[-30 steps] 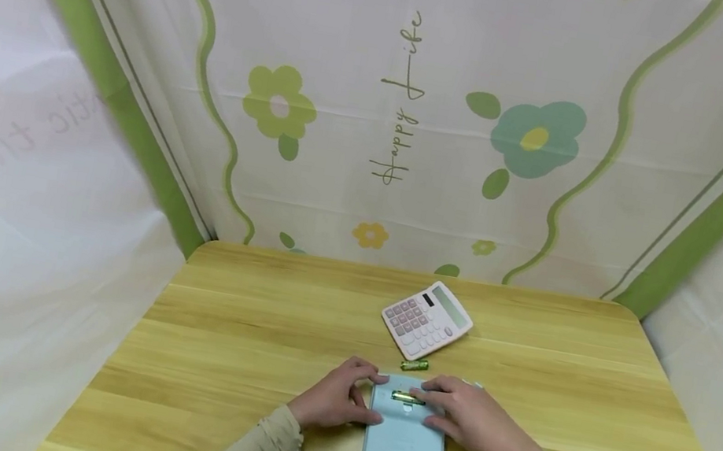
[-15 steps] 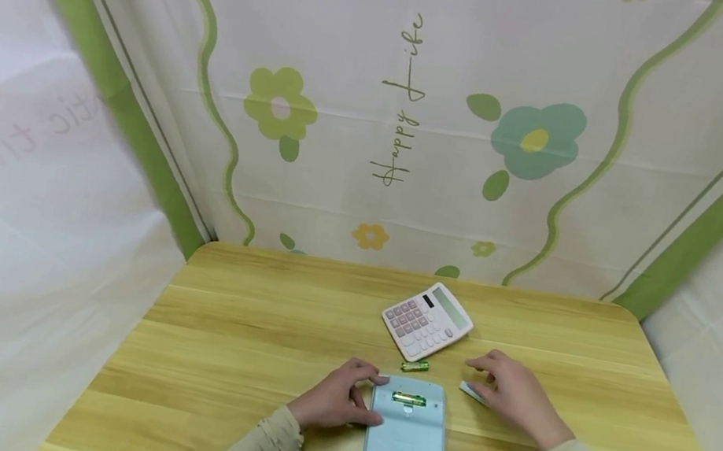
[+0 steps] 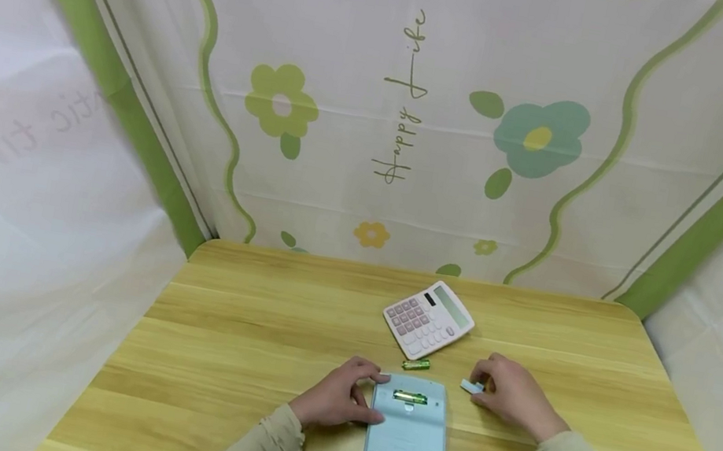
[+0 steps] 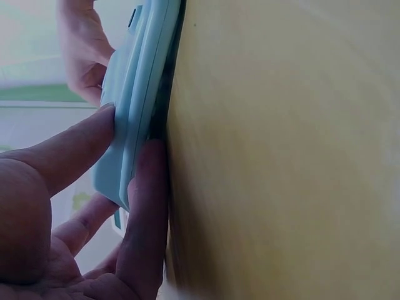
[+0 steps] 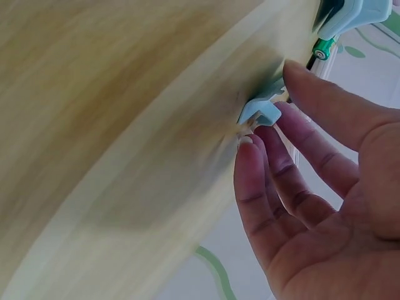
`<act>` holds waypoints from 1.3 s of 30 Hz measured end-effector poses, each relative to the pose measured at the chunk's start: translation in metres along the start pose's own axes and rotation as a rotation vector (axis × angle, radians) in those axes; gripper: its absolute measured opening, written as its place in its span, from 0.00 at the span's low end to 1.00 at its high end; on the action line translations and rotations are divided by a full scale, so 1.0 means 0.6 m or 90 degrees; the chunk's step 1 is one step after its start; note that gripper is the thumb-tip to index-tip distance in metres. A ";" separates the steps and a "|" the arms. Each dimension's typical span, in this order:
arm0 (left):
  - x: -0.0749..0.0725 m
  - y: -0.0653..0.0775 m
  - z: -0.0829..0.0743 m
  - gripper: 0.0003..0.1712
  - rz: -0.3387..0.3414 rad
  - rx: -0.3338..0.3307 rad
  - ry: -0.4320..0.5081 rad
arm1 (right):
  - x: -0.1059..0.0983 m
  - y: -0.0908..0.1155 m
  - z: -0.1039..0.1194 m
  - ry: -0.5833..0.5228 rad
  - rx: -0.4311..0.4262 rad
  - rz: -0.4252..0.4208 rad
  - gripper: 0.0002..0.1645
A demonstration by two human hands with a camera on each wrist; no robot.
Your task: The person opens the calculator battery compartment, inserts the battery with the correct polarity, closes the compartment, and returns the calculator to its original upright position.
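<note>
A light blue calculator (image 3: 405, 444) lies face down on the table, its battery slot uncovered with a green battery (image 3: 410, 397) in it. My left hand (image 3: 336, 397) grips the calculator's left side; in the left wrist view the thumb (image 4: 81, 147) presses its back while other fingers are at its edge. To the right of the calculator, my right hand (image 3: 513, 394) pinches a small light blue battery cover (image 5: 259, 111) between thumb and fingers, close to the tabletop. A second green battery (image 3: 415, 365) lies loose just beyond the calculator's top edge.
A pink and white calculator (image 3: 428, 320) lies face up behind the loose battery, turned at an angle. The wooden table (image 3: 229, 331) ends at a printed curtain (image 3: 325, 187), with further curtains on both sides.
My right hand has moved from the blue calculator's battery slot rightward to the battery cover on the table and closed its fingers on it. My left hand has stayed in place.
</note>
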State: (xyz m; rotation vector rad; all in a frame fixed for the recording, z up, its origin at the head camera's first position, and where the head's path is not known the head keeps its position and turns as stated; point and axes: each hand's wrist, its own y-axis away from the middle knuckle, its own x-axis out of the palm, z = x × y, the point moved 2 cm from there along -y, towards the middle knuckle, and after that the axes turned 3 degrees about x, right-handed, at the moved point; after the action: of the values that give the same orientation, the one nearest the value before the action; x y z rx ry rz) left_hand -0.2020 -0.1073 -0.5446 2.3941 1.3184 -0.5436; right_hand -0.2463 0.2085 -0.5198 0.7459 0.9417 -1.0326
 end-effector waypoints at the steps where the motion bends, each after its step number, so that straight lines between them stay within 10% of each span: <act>1: 0.000 0.000 0.000 0.35 0.000 -0.001 0.000 | 0.000 -0.001 0.000 0.001 0.001 0.001 0.12; 39: 0.001 -0.001 -0.001 0.34 0.000 -0.010 -0.001 | -0.033 0.006 0.003 -0.182 -0.042 -0.074 0.14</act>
State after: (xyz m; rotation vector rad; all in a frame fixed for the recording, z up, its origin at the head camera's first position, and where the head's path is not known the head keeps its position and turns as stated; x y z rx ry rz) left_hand -0.2019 -0.1064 -0.5444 2.3808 1.3179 -0.5336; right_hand -0.2465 0.2151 -0.5009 0.4766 0.7733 -1.1692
